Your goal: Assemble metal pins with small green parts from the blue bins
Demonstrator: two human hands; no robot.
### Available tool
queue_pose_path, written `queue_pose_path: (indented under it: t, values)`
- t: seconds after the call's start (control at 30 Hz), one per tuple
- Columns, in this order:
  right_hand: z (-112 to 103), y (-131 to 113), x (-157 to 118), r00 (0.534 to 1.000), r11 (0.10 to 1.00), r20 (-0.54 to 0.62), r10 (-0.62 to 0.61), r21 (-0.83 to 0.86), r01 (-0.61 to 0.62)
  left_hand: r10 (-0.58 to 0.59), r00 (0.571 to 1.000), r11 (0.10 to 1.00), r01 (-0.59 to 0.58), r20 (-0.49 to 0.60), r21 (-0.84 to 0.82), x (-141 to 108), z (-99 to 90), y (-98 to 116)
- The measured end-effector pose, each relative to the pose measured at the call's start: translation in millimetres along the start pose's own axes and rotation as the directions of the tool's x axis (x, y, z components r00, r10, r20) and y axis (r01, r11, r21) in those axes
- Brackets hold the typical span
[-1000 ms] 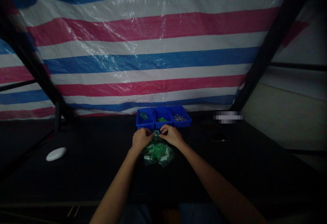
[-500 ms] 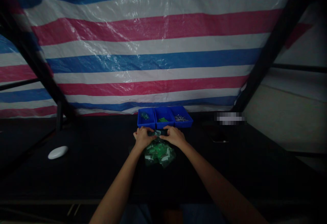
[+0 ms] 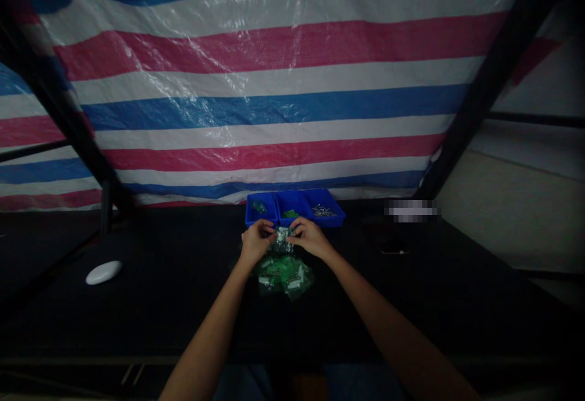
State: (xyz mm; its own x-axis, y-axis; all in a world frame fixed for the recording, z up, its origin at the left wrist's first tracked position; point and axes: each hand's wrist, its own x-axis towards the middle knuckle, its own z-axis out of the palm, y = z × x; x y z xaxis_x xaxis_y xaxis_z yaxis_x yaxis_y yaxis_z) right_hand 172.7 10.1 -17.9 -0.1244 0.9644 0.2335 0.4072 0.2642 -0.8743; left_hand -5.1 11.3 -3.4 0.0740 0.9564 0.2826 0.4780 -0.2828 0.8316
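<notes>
So, left hand (image 3: 257, 245) and right hand (image 3: 312, 241) both pinched a clear packet (image 3: 282, 239) below frame centre; it sat midway between them, long axis too murky to call; green packets (image 3: 287, 274) lay lower in frame.

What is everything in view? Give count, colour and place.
Striped sheeting: uncounted, red-white-blue, behind
Slanted posts: two, black, both sides
Table: one, black, foreground
Bins: three, blue, table's back
Bin contents: uncounted, greenish bits left, green bits middle, silver bits right
Clear packet: one, silvery, held centrally
Packet pile: uncounted, greenish, table centre
Oval object: one, white, left
Phone shape: one, black, right
Blurred item: one, pale, right
Left hand, right hand: one each, bare, on packet
Forearms: two, bare, foreground
Trouser legs: two, blue, bottom edge
</notes>
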Motion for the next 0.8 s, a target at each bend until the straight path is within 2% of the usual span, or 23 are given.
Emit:
queue_pose_path:
  t: [0.1,0.17,0.33,0.43,0.8]
  values:
    - [-0.6,-5.3,1.4,0.999,0.959,-0.025,0.026,0.281,-0.018,-0.029,1.000,0.969,0.030,0.009,-0.246,4.8,0.5,-1.9]
    - [-1.7,-9.6,1.1,0.997,0.911,-0.019,0.076,0.408,-0.061,-0.062,0.997,0.929,0.070,0.033,-0.364,5.9,-0.3,1.4]
    - [-1.8,-13.6,1.5,0.990,0.823,-0.061,0.123,0.563,-0.068,-0.092,0.986,0.889,0.145,0.142,-0.435,1.7,-5.2,15.5]
    - [-1.2,-12.2,3.0,0.990,0.804,-0.051,0.134,0.590,-0.078,-0.086,0.988,0.879,0.138,0.132,-0.457,-0.4,-7.6,18.8]
    - [-3.3,-12.3,0.2,0.978,0.833,0.082,0.190,0.514,-0.204,-0.082,0.996,0.855,0.088,0.035,-0.512,-0.6,-7.7,18.3]
